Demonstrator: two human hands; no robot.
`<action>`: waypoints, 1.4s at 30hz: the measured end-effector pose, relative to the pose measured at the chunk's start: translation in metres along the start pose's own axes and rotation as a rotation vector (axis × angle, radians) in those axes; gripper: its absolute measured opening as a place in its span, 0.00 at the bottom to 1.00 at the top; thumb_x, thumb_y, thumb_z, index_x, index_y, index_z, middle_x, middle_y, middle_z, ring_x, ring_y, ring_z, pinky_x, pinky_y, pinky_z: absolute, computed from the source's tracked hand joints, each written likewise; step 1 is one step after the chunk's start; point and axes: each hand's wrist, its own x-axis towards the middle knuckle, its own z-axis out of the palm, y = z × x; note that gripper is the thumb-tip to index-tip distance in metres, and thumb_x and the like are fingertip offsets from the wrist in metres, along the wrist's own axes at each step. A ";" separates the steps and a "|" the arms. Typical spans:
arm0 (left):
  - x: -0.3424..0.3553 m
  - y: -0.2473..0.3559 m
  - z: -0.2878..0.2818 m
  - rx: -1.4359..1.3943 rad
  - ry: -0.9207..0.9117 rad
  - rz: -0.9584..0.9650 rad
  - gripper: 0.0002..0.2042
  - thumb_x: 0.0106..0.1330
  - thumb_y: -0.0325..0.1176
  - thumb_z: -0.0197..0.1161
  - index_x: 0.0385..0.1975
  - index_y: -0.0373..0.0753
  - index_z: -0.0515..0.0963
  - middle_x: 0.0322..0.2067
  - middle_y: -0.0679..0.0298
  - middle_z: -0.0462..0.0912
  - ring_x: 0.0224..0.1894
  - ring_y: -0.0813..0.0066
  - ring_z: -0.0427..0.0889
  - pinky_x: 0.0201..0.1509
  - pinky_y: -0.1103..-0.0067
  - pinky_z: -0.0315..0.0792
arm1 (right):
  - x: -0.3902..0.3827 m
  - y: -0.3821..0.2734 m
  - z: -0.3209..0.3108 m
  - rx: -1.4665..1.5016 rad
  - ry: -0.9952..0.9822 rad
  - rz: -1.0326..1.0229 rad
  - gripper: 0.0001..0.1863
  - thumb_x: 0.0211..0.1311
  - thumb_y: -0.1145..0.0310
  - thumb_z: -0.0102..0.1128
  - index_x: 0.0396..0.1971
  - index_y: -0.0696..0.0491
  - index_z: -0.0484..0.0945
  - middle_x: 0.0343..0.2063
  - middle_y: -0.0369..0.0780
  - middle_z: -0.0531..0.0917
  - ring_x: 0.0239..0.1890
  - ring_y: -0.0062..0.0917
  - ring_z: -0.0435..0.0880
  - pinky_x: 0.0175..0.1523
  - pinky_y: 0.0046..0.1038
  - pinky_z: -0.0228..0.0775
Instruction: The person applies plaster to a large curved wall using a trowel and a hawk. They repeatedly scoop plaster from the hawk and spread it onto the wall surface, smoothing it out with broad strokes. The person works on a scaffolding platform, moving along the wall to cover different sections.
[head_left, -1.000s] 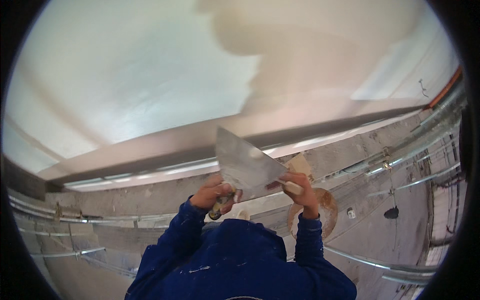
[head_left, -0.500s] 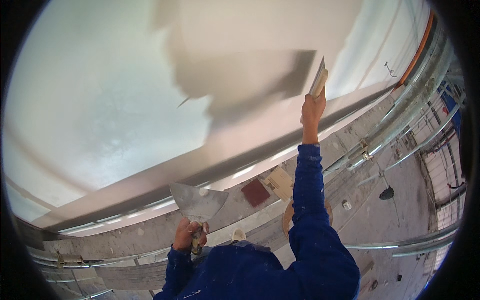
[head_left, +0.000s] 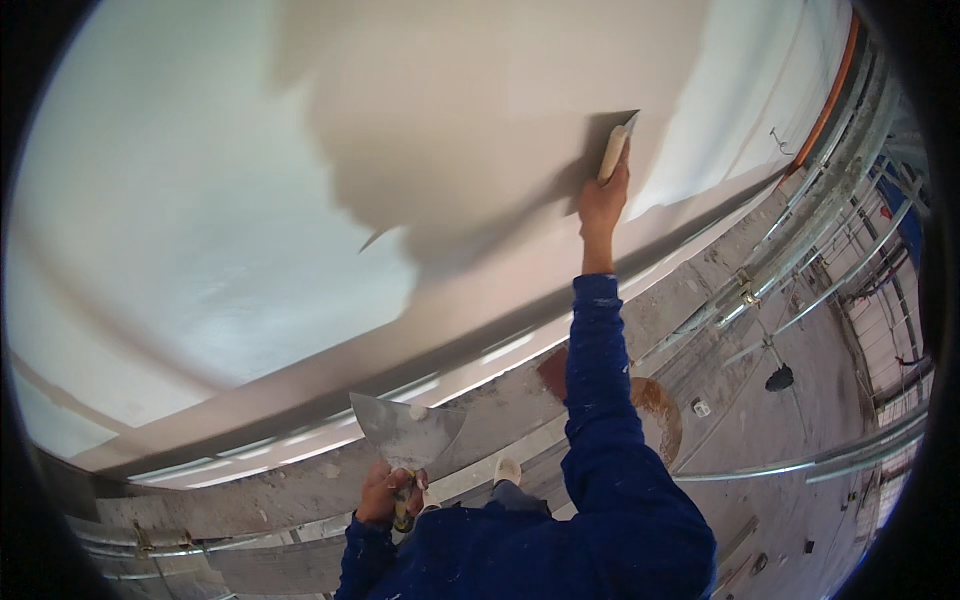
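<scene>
My right hand [head_left: 602,198] is raised high and grips the pale handle of a putty knife [head_left: 614,148], whose blade lies against the white wall [head_left: 300,180]. A darker, freshly smoothed patch of plaster [head_left: 480,130] spreads left of the blade. Low down, my left hand [head_left: 385,492] holds a flat metal plaster hawk [head_left: 405,432] by its handle; a small dab of plaster sits on the plate. Both arms wear blue sleeves [head_left: 600,400].
Below the wall runs a metal track [head_left: 330,440] along a rough concrete floor [head_left: 800,330]. Several metal conduits [head_left: 810,465] cross the floor at the right. A round rusty-brown bucket [head_left: 655,410] stands near my right arm, and my light shoe [head_left: 507,470] shows beside it.
My right hand left the hawk and rose to the wall with the putty knife, then slid it a little further up. The left hand lowered the hawk and stays near my waist.
</scene>
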 end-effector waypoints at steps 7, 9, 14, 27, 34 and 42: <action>-0.044 0.025 -0.079 0.072 -0.023 -0.065 0.21 0.56 0.43 0.55 0.37 0.29 0.64 0.22 0.57 0.72 0.11 0.73 0.68 0.13 0.80 0.64 | -0.081 -0.111 0.045 -0.049 -0.018 -0.014 0.39 0.40 0.85 0.43 0.59 0.52 0.50 0.54 0.56 0.56 0.58 0.48 0.55 0.60 0.38 0.49; -0.058 0.033 -0.086 0.025 0.017 -0.040 0.21 0.56 0.43 0.55 0.39 0.30 0.64 0.22 0.57 0.72 0.10 0.73 0.68 0.12 0.80 0.64 | -0.106 -0.135 0.059 -0.099 -0.011 -0.009 0.41 0.39 0.85 0.46 0.60 0.49 0.49 0.54 0.57 0.56 0.57 0.50 0.55 0.58 0.40 0.51; -0.084 0.049 -0.107 -0.014 -0.016 0.029 0.19 0.56 0.41 0.55 0.37 0.31 0.64 0.22 0.57 0.72 0.10 0.74 0.67 0.12 0.80 0.63 | -0.173 -0.215 0.090 -0.131 -0.050 0.024 0.44 0.37 0.82 0.51 0.60 0.46 0.48 0.54 0.57 0.56 0.56 0.51 0.55 0.58 0.42 0.48; -0.093 0.071 -0.106 0.229 -0.136 0.051 0.18 0.59 0.44 0.50 0.24 0.31 0.70 0.12 0.64 0.69 0.10 0.79 0.67 0.14 0.84 0.61 | -0.289 -0.222 -0.079 1.232 -0.381 0.913 0.21 0.33 0.86 0.49 0.34 0.55 0.71 0.33 0.39 0.75 0.36 0.30 0.75 0.42 0.28 0.67; -0.061 0.049 -0.081 0.277 -0.349 -0.006 0.20 0.60 0.47 0.49 0.24 0.32 0.69 0.11 0.65 0.69 0.10 0.81 0.68 0.15 0.87 0.60 | -0.344 -0.176 -0.156 0.563 -0.709 0.803 0.23 0.35 0.83 0.54 0.39 0.57 0.70 0.37 0.39 0.76 0.41 0.31 0.75 0.43 0.28 0.68; 0.012 -0.002 0.011 0.185 -0.503 -0.237 0.17 0.58 0.42 0.54 0.33 0.30 0.67 0.19 0.62 0.71 0.11 0.80 0.68 0.13 0.85 0.64 | -0.328 -0.145 -0.295 0.786 0.104 1.129 0.28 0.32 0.85 0.45 0.43 0.55 0.67 0.41 0.41 0.72 0.45 0.30 0.71 0.50 0.31 0.63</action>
